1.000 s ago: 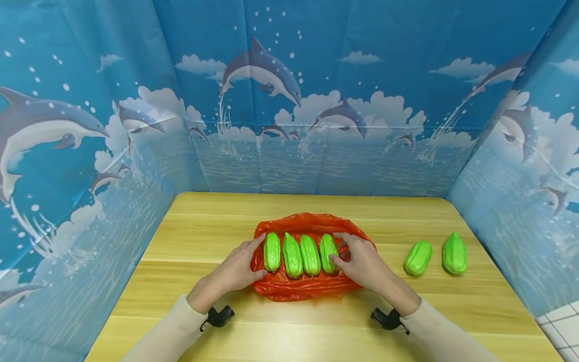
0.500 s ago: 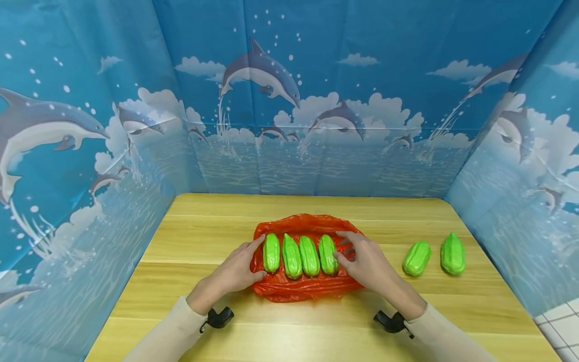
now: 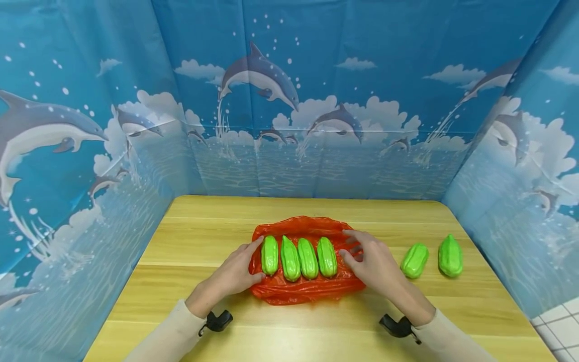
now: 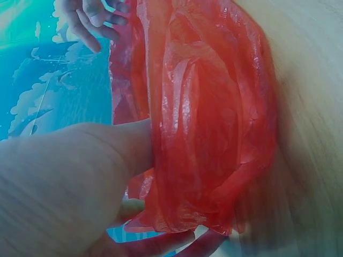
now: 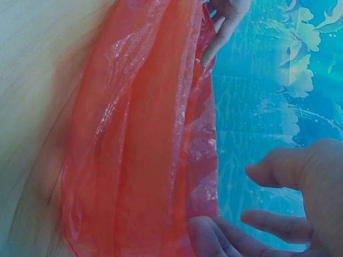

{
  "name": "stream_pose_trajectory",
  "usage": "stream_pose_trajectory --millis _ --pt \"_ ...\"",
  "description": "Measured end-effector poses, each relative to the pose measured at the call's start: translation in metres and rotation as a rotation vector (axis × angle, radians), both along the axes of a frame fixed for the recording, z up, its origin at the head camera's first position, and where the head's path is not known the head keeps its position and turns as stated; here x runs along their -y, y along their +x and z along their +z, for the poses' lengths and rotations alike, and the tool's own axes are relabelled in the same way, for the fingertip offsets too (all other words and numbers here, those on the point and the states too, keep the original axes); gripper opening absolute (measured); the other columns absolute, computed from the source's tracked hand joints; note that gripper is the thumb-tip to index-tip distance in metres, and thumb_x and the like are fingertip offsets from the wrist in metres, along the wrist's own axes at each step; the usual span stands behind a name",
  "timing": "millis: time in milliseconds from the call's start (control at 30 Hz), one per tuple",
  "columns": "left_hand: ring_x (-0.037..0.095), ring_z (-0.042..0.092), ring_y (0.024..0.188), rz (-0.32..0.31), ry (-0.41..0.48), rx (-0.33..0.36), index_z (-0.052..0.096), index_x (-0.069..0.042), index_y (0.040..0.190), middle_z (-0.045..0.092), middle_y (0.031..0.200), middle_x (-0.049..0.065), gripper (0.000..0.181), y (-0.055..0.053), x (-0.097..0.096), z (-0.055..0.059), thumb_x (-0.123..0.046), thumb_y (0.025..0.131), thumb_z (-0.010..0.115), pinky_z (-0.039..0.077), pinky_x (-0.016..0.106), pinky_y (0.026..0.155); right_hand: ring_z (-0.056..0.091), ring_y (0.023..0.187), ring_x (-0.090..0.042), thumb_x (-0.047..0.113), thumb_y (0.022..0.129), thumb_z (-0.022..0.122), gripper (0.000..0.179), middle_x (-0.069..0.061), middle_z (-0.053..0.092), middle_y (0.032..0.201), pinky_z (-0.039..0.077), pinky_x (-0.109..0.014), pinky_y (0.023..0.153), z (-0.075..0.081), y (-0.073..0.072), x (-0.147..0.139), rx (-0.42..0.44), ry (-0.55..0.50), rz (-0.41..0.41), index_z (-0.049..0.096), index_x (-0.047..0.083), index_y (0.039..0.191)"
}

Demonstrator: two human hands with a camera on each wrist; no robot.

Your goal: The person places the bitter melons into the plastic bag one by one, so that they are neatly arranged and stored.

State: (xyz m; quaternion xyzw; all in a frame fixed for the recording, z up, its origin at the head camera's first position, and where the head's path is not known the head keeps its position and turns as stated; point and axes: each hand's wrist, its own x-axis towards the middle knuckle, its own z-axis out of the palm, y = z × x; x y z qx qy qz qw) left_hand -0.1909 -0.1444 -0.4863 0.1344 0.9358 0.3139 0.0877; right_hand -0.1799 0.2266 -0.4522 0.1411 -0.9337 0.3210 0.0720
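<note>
Several shiny, ridged, bright-green gourd-like pieces [image 3: 308, 259] lie side by side in an opened red plastic bag [image 3: 289, 294] on the table. At the bag's left end my left hand [image 3: 232, 271] holds the plastic, its thumb inside the rim and its fingers outside, beside the leftmost piece [image 3: 270, 255]. In the left wrist view, the bag [image 4: 209, 118] hides part of that thumb. My right hand [image 3: 377, 261] hovers over the bag's right end with fingers spread and nothing between them. It is apart from the rightmost piece [image 3: 326, 257].
Two more green gourd-like pieces, a blunt one [image 3: 414, 261] and a pointed one [image 3: 450, 256], lie on the wooden table [image 3: 203, 216] to the right. A blue dolphin-print curtain [image 3: 289, 166] stands along the table's back and sides.
My right hand has drawn back to the right, away from the rightmost piece in the bag. My left hand stays at the bag's left end.
</note>
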Motion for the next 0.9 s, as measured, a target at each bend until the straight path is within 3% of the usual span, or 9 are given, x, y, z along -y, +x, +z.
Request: stream_pose_trajectory --millis 400,600,900 --pt "0.050 0.062 0.153 0.003 -0.003 0.004 0.039 -0.012 0.183 0.060 0.168 0.029 0.102 0.001 0.002 -0.002 -0.019 0.098 0.095 0.057 0.069 0.124 0.083 0.098 -0.025 0.013 0.108 0.082 0.049 -0.022 0.081 0.128 0.073 -0.044 0.083 0.007 0.008 -0.015 -0.048 -0.023 -0.037 0.070 0.000 0.154" --pt "0.052 0.061 0.155 -0.008 -0.011 -0.003 0.039 -0.010 0.183 0.063 0.167 0.028 0.102 -0.002 0.004 -0.003 -0.020 0.098 0.095 0.054 0.070 0.127 0.082 0.102 -0.029 0.009 0.108 0.081 0.050 -0.024 0.079 0.130 0.073 -0.052 0.090 0.013 0.009 -0.022 -0.055 -0.042 -0.044 0.068 -0.003 0.155" --pt "0.055 0.060 0.155 -0.022 -0.008 0.005 0.041 -0.009 0.181 0.064 0.168 0.028 0.101 -0.002 0.002 -0.003 -0.020 0.097 0.095 0.051 0.072 0.129 0.083 0.101 -0.033 0.005 0.108 0.079 0.045 -0.026 0.080 0.129 0.073 -0.049 0.087 0.014 0.009 -0.041 -0.098 -0.076 -0.086 0.070 -0.004 0.152"
